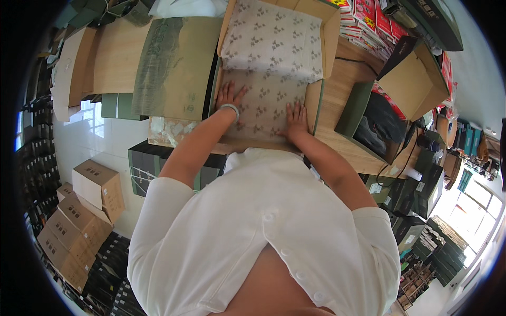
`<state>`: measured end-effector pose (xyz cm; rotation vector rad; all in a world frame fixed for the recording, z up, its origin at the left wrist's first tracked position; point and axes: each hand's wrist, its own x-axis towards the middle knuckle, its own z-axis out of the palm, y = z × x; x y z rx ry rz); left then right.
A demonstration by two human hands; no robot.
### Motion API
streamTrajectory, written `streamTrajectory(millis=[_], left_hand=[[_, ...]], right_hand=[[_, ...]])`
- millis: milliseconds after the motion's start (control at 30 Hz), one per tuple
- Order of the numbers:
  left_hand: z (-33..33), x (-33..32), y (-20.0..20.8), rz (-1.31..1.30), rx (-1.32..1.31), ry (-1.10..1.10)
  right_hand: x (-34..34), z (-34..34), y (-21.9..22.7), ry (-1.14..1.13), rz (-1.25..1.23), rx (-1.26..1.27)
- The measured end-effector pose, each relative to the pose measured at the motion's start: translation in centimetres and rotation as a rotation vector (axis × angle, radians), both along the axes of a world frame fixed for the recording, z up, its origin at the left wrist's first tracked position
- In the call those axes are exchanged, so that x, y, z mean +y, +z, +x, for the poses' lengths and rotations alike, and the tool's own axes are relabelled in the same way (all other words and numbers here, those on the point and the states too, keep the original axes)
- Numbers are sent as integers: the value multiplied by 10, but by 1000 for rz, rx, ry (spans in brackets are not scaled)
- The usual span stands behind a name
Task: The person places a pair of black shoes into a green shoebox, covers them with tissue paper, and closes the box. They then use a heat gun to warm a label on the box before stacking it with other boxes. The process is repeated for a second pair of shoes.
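An opened cardboard box (314,102) lies on the table in front of me, its lid tipped back. Patterned tissue paper (271,39) lines it and runs up over the lid. My left hand (228,98) rests at the box's left side, fingers spread on the paper, a bracelet at the wrist. At the right side, my right hand (297,120) presses on the paper with its fingers stretched out. Neither hand grips anything. Whatever lies beneath the paper is hidden.
A green-brown closed box (174,68) stands left of the lined box. On the right, an open shoebox (350,113) holds a black item (377,124). Red printed packets (369,23) are piled at the back right. Several cartons (79,216) stand on the floor at the left.
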<state>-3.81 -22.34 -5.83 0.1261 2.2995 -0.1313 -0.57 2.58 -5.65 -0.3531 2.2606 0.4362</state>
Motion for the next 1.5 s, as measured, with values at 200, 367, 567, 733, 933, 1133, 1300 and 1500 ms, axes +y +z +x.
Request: streamTrajectory(millis=[200,367,567,733,933,1133,1300,1500], left_hand=[[7,-2,10,101,79,-14],[56,10,80,280,103,55],[132,53,96,449,450,202],[146,95,78,585,803,116],[159,137,61,637,799,104],[160,169,64,477,851,123],[163,169,62,493,873,185],[160,169,67,448,808,189]], right_hand=[[6,5,9,-68,-245,165],[23,30,100,-354,-994,482],[188,41,141,-493,-935,1069],[368,48,98,-699,-302,605],[391,18,80,-406,-247,391],[419,21,86,-326,-651,427],[425,23,111,-450,-986,590],[400,-4,180,-707,-1329,363]])
